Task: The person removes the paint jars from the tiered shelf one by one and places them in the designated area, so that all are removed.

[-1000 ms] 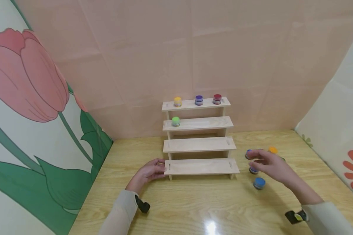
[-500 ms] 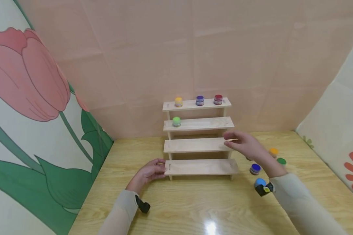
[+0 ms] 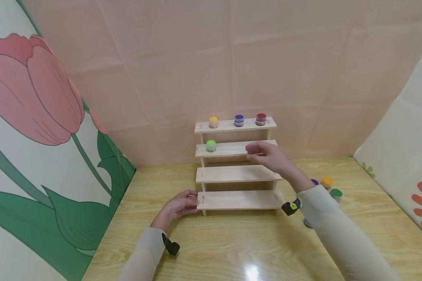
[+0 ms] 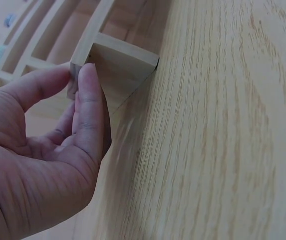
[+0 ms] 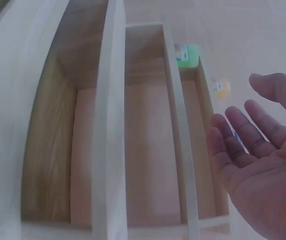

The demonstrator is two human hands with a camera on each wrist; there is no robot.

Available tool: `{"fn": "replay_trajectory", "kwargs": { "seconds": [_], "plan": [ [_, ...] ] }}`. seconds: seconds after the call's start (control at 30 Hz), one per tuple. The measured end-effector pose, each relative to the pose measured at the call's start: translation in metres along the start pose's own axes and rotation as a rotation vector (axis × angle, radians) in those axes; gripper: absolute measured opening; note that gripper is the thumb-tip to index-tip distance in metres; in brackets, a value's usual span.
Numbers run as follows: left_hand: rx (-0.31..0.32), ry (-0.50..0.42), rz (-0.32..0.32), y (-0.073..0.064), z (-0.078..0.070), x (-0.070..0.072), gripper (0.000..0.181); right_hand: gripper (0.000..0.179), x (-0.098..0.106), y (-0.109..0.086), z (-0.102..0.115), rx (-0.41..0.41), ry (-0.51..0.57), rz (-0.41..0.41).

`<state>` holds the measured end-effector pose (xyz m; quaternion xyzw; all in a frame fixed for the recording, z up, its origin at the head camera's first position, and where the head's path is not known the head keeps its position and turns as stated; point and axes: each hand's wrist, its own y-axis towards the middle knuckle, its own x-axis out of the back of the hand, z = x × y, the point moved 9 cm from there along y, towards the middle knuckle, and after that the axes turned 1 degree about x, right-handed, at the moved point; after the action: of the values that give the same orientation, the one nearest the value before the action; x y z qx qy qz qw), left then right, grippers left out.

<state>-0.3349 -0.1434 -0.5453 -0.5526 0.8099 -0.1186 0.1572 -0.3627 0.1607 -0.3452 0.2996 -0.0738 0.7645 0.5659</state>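
Four jars (image 3: pixel 239 121) sit on one shelf (image 3: pixel 237 174), three up top.
Left hand (image 3: pixel 180 204) pinches the lowest board (image 3: pixel 240 200); right hand (image 3: pixel 269 156), raised, curves loosely, released.

Head view: from above and set back, facing forward and down; takes in four-tier pale wooden stand (image 3: pixel 239 174), light wood-grain table (image 3: pixel 211 242), creased pink backdrop (image 3: pixel 176 78). Left wrist view: close behind left hand (image 4: pixel 53 167), facing end of long flat lowest shelf (image 3: pixel 239 200); rolled sideways, table at right. Right wrist view: close to stand, rolled opposite way, tiers near-vertical, right hand (image 5: pixel 262 175) at right edge. Shares round lime-green jar (image 5: pixel 190 57), round yellow jar (image 5: pixel 223 89) with head view. Head and left wrist views share left hand at shelf end.
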Motion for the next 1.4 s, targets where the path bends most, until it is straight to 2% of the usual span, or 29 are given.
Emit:
{"fn": "replay_trajectory", "kwargs": {
  "seconds": [0.2,0.6,0.9,1.4],
  "plan": [
    [0.008,-0.004,-0.007,0.0,0.0,0.001,0.047,0.041,-0.014,0.023,0.01,-0.017,-0.009,0.004],
    [0.014,-0.014,-0.01,-0.002,0.001,-0.001,0.047,0.044,-0.047,0.06,0.019,-0.048,0.083,0.041],
    [0.008,-0.014,-0.006,-0.001,0.0,-0.001,0.047,0.045,-0.064,0.088,0.013,-0.073,0.092,0.003],
    [0.015,-0.009,-0.023,0.0,-0.001,0.0,0.049,0.047,-0.085,0.106,0.016,-0.107,0.124,-0.002]
  ]
}}
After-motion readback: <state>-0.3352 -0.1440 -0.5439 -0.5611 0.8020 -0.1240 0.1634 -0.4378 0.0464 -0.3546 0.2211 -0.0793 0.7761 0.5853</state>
